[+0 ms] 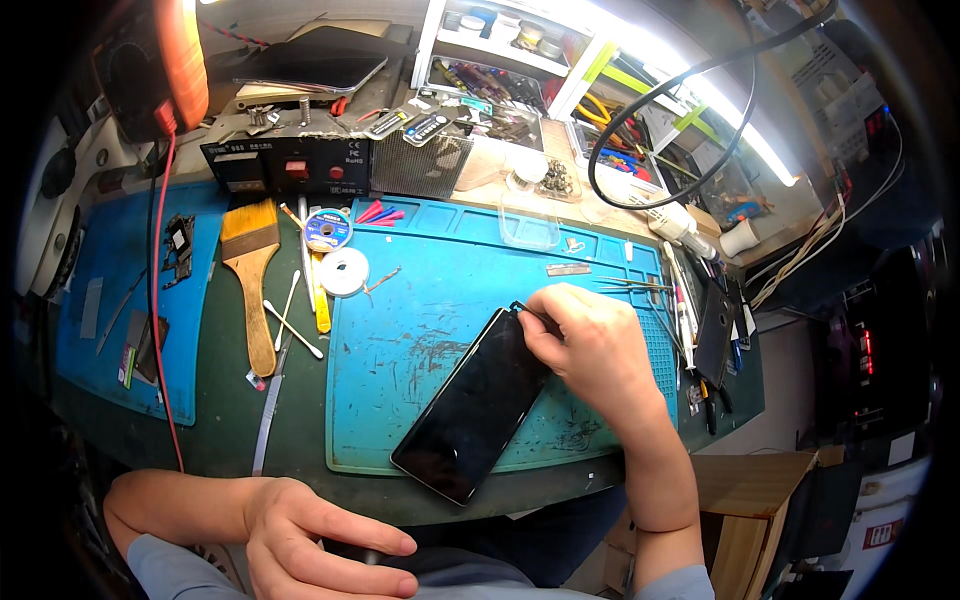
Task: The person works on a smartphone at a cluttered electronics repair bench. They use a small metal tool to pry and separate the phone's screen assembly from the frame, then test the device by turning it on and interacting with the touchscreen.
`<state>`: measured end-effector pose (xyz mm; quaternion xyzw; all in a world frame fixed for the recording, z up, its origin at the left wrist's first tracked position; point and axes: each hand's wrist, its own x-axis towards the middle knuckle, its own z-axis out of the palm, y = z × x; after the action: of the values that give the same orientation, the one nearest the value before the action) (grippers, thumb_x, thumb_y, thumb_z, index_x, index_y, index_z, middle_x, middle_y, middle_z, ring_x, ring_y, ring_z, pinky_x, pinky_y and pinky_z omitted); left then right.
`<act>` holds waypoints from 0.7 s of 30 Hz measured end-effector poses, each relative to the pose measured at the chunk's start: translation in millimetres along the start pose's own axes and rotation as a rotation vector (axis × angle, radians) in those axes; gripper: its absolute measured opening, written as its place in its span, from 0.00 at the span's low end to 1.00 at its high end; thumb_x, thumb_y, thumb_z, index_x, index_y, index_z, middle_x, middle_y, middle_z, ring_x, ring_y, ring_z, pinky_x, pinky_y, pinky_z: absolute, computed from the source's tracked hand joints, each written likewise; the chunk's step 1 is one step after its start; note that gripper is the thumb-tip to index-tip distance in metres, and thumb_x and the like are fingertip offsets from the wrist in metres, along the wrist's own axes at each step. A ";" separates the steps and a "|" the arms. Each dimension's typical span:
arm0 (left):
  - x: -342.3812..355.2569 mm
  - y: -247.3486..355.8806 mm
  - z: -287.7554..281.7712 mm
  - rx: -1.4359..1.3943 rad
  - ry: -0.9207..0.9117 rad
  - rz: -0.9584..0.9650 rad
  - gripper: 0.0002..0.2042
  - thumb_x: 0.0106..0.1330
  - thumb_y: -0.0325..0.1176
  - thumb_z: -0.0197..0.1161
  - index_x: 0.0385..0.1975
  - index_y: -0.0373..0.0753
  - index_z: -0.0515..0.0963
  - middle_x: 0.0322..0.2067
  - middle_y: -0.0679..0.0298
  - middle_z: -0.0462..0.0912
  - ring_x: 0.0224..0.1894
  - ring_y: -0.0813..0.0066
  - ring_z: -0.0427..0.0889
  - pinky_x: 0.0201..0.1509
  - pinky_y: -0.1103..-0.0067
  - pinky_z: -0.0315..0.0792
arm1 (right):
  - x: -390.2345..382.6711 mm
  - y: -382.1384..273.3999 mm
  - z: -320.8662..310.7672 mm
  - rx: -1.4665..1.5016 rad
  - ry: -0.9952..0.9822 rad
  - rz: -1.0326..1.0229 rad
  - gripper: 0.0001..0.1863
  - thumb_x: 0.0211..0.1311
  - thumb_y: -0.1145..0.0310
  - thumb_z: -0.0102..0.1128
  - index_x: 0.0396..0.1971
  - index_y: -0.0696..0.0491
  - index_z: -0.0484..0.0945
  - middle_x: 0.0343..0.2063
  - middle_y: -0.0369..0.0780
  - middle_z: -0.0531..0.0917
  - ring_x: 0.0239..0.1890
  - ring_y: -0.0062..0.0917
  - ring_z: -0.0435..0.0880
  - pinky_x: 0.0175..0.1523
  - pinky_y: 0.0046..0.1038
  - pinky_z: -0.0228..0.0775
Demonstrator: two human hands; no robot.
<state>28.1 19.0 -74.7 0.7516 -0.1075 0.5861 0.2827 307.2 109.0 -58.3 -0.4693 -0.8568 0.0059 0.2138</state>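
A smartphone [470,408] with a dark, glossy screen lies slantwise on the blue work mat [390,400], its lower corner reaching past the mat's front edge. At its top end my right hand [590,345] is closed, thumb and fingertips pinched on a small black piece [516,307] by the phone's edge. What that piece is cannot be made out. Low in front of my body, off the mat, my left hand [315,540] has its fingers curled round a dark object [352,552], mostly hidden by the fingers.
Left of the mat lie a wide brush [250,270], cotton swabs [293,330] and a white spool [345,272]. Tweezers [635,285] rest at the mat's right. A black box-shaped device [285,165] stands behind, and a black cable [600,150] loops overhead. An open cardboard box [750,490] sits lower right.
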 end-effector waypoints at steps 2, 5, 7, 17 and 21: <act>-0.2 -0.4 0.4 0.003 0.002 0.001 0.23 0.77 0.46 0.42 0.69 0.50 0.65 0.43 0.53 0.77 0.41 0.62 0.80 0.43 0.60 0.83 | -0.1 0.0 -0.4 -0.005 -0.008 0.003 0.08 0.60 0.67 0.64 0.26 0.52 0.75 0.23 0.39 0.79 0.27 0.33 0.82 0.31 0.32 0.73; -4.2 -0.6 0.5 0.045 -0.009 0.015 0.22 0.78 0.42 0.43 0.68 0.42 0.62 0.47 0.53 0.77 0.46 0.63 0.80 0.45 0.64 0.84 | -0.5 -0.9 -0.4 -0.021 0.006 -0.005 0.09 0.59 0.66 0.65 0.25 0.52 0.75 0.22 0.38 0.79 0.27 0.32 0.82 0.31 0.32 0.73; -3.2 -0.9 1.3 0.041 -0.011 0.011 0.22 0.78 0.41 0.43 0.68 0.42 0.62 0.47 0.53 0.77 0.46 0.63 0.80 0.45 0.64 0.84 | -2.1 0.4 1.8 -0.029 0.037 -0.017 0.09 0.59 0.66 0.65 0.25 0.52 0.75 0.22 0.37 0.79 0.27 0.31 0.82 0.31 0.31 0.73; -4.1 -0.7 1.4 0.033 -0.004 0.004 0.22 0.78 0.41 0.44 0.68 0.42 0.63 0.47 0.53 0.77 0.46 0.63 0.80 0.45 0.63 0.84 | -1.7 -0.8 9.5 -0.118 0.113 -0.074 0.08 0.58 0.67 0.66 0.24 0.49 0.75 0.21 0.34 0.76 0.26 0.27 0.80 0.29 0.28 0.72; 1.0 0.6 -0.4 -0.012 -0.014 -0.008 0.23 0.77 0.46 0.42 0.69 0.50 0.65 0.44 0.53 0.77 0.41 0.61 0.81 0.44 0.60 0.83 | -0.4 -3.0 11.9 -0.137 0.138 -0.086 0.07 0.57 0.68 0.67 0.25 0.50 0.77 0.21 0.35 0.77 0.25 0.28 0.80 0.29 0.28 0.71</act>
<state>27.9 18.9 -73.6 0.7544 -0.1098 0.5792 0.2887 300.6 109.2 -68.6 -0.4448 -0.8577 -0.0945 0.2398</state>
